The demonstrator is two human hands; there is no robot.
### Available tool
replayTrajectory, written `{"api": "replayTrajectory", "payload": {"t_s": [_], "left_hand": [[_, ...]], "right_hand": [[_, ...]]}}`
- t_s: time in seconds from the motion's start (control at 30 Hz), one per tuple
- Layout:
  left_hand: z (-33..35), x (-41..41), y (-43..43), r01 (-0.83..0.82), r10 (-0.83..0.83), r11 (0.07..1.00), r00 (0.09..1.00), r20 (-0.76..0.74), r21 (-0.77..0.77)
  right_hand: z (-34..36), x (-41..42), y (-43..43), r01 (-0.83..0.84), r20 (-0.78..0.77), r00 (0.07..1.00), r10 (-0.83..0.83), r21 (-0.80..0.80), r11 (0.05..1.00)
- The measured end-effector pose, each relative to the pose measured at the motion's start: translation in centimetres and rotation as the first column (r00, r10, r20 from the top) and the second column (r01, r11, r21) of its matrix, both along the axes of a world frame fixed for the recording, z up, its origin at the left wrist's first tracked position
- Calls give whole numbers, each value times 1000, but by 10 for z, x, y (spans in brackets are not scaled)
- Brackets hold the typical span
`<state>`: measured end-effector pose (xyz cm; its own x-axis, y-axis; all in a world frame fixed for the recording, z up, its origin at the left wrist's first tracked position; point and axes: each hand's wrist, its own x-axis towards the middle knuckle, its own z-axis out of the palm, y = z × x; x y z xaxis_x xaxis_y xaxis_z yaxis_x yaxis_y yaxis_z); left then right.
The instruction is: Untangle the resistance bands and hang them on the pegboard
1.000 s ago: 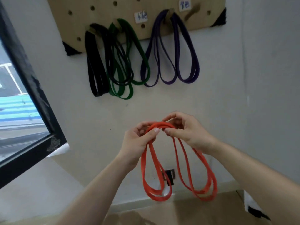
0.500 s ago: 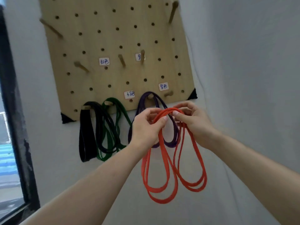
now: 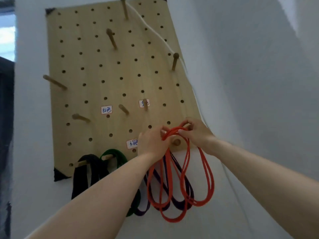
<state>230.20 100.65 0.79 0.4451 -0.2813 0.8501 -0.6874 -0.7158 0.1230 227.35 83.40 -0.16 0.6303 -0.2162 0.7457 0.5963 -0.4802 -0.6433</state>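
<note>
The top of the orange band (image 3: 172, 220) is pinched by both hands, L hand (image 3: 151, 144) and R hand (image 3: 198, 133). They are held close together w/ fingertips nearly meeting over the gathered strands, and the loops are left hanging below, in front of the purple band (image 3: 176, 205). Vs 1 s ago, when the band was held well under the board, it has been raised to the btm right corner of the pegboard (image 3: 103, 66). Its bend is now seen just above a free peg (image 3: 176, 141); whether the peg is touched yet can't be told. The hang step is judged nearly done for this band: it need only be dropped over the peg & released. Counted outward: 2 hands; 1 orange band folded into several loops; 4 band colours in all, i.e. orange, purple, green band (image 3: 114, 152), black band (image 3: 78, 180) (strands per colour can't be split); 10 pegs seen on the board, w/ purple's own peg hidden behind the L hand; 3 paper labels (image 3: 106, 110); 1 white cord (image 3: 155, 31) run down the right edge.
</note>
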Motion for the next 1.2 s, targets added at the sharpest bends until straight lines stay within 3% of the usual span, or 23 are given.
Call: {"api": "replayTrajectory", "payload": {"t_s": [0.13,0.27,0.33,0.47,0.63,0.87,1.1,1.2], "left_hand": [[-6,19,-2,10,-11,997,1000,15,74],[-20,29,0,16,-46,992,972,230,128],[-24,34,4,30,-74,988,954,291,152],[-28,41,9,100,-143,980,956,256,174],[-19,43,2,-23,-24,988,954,299,155],[-13,45,-17,-240,214,969,937,276,65],[-14,33,4,-48,14,971,989,145,232],[-21,16,14,29,-62,965,991,118,260]], "right_hand": [[-15,24,-11,97,36,995,-91,-202,975],[-41,28,-14,239,254,953,-167,-290,927],[-53,24,-13,227,306,942,-134,-290,930],[-68,29,-11,147,334,941,-59,-243,959],[-67,50,-10,165,394,917,-65,-225,960],[-51,68,-7,179,320,942,-99,-230,957],[-50,45,-13,40,158,987,-5,-222,974],[-52,29,-16,104,86,993,-85,-239,965]]}}
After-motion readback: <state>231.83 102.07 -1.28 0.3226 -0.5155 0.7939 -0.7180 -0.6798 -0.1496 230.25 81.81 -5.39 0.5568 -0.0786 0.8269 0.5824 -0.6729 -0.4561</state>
